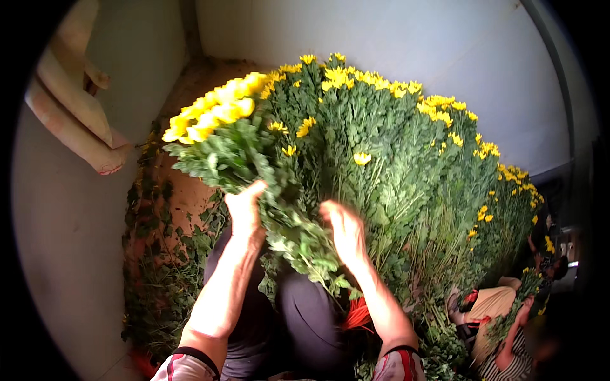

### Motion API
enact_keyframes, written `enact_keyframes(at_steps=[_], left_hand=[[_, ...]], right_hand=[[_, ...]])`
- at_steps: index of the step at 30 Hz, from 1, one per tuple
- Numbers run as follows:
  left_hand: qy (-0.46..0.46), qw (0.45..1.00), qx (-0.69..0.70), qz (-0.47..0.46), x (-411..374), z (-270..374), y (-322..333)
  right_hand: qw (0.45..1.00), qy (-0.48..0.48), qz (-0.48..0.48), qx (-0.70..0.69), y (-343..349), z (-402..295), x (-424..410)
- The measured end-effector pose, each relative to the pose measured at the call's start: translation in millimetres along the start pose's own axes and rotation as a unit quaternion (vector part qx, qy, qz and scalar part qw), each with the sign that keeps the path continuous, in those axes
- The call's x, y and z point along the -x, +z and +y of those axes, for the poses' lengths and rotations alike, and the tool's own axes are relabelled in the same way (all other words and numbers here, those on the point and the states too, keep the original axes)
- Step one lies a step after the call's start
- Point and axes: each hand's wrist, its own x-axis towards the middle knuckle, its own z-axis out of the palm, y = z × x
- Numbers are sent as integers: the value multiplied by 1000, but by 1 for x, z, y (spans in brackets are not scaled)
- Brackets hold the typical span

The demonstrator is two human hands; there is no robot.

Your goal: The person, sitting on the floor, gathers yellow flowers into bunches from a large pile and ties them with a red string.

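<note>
My left hand (245,209) grips a bunch of yellow chrysanthemums (238,147) around its leafy stems, with the thumb on top. The bright blooms are massed at the upper left, and the stems slant down to the right across my knees. Beside the lower part of this bunch is my right hand (347,233), blurred, its fingers partly curled. Whether those fingers pinch a stem cannot be seen. A large pile of chrysanthemums (395,128) stands before me, blooms toward the wall. Red strands (358,314), apparently ties, lie by my right knee (307,314).
Loose leaves and stem scraps (167,285) cover the floor at left. A grey wall (381,33) rises behind the pile. Pale, stained bundles (76,105) jut from the left wall. At lower right, a person in a striped top (507,362) sits holding chrysanthemums (517,300).
</note>
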Motion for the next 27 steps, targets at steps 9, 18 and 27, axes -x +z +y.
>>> enact_keyframes(at_steps=[9, 18, 27], left_hand=[[-64, 987, 141, -51, -19, -2, -1], [-19, 997, 59, -47, -15, -2, -4], [-43, 995, 61, -67, -4, 6, 7]], right_hand=[[970, 125, -91, 186, 150, 179, -75], [986, 53, 152, -52, 124, 138, -88], [991, 43, 16, 124, 188, 159, -142]])
